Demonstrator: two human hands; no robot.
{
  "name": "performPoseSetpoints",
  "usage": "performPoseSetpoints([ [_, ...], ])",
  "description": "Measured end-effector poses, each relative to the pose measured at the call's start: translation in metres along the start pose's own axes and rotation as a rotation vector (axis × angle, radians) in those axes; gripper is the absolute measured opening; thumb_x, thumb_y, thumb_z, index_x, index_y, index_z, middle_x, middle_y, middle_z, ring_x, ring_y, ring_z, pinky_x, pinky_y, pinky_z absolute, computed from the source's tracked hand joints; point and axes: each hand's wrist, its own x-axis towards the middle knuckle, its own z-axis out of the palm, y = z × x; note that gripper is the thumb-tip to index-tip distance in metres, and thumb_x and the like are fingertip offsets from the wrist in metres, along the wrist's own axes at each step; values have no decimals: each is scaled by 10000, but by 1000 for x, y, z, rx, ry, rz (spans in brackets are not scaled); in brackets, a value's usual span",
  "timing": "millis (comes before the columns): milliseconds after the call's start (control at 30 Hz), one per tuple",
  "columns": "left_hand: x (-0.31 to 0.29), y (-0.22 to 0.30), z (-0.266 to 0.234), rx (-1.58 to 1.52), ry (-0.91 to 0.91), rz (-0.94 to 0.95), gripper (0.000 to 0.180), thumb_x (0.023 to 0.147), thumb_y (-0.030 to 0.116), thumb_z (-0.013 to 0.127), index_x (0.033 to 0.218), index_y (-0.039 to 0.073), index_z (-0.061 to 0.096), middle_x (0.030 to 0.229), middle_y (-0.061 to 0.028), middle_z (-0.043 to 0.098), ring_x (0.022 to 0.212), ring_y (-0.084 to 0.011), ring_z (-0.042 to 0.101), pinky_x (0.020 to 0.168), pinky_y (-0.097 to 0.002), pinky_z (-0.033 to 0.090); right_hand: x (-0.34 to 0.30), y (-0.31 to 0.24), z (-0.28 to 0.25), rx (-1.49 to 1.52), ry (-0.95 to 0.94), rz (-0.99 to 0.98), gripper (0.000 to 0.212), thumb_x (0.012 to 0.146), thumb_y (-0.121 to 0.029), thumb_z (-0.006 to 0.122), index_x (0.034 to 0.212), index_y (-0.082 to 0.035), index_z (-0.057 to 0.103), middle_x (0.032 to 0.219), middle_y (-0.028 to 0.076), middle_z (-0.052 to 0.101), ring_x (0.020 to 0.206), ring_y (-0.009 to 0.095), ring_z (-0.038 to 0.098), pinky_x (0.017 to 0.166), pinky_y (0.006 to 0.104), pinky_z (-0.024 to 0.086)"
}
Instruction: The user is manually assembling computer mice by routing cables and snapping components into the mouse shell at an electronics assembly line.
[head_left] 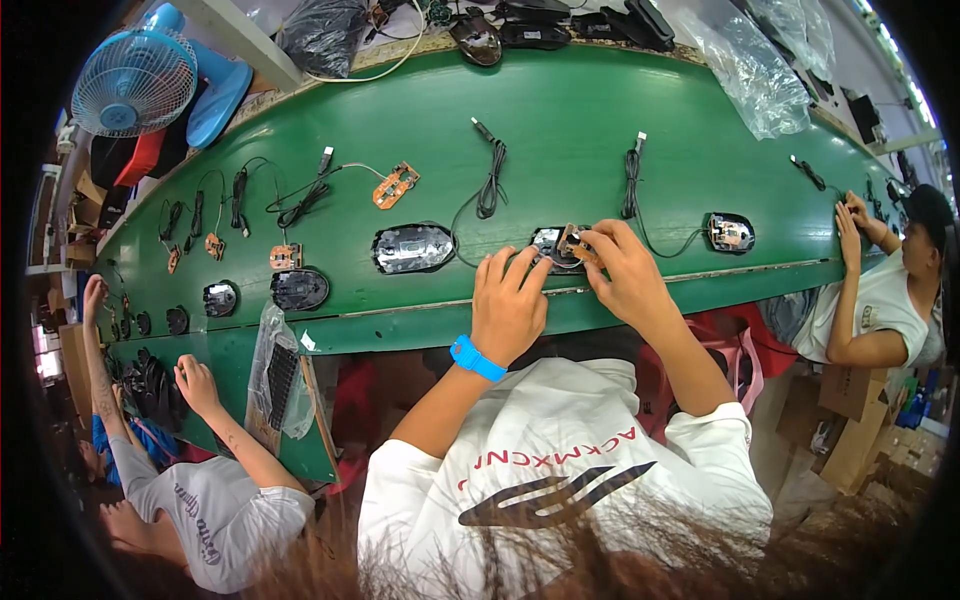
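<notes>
Both hands, left (508, 300) and right (625, 272), grip a black mouse shell (552, 246) and small orange board (577, 243) on the green belt (560, 130).

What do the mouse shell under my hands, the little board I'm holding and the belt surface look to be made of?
Mouse shell: likely glossy plastic, it shows bright glints. Small board in the right hand: tan-orange and flat, probably a bare circuit board. Belt: green, smooth, dull sheen, apparently rubber or vinyl.

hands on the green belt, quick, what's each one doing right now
Left hand: fingers curled, pressing on the mouse base, steadying it.
Right hand: pinching a small orange circuit board over that base.
</notes>
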Motion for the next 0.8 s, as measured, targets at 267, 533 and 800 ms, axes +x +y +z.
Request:
performPoseSetpoints([
  [267,-3,4,3,33,-10,-18,467,808,43,650,1272,85,675,1337,-138,597,1237,-400,527,1052,-570,412,2,-4,-7,-165,17,-85,395,785,6,782,1164,-26,674,1137,115,666,1002,319,648,858,424,550],
  [533,-5,7,5,47,-34,-44,479,808,74,664,1288,85,665,1370,-149,565,1267,-414,499,1068,-592,396,2,-2,-5,-184,20,-107,392,794,-28,783,1172,-40,681,1144,103,664,987,304,637,852,415,546],
  [800,-6,5,5,30,-50,-48,484,811,78,662,1296,78,647,1398,-162,539,1289,-428,478,1079,-607,389,3,-1,3,-77,61,-116,328,843,-3,748,1163,-38,685,1125,128,657,1013,321,637,862,415,549],
])
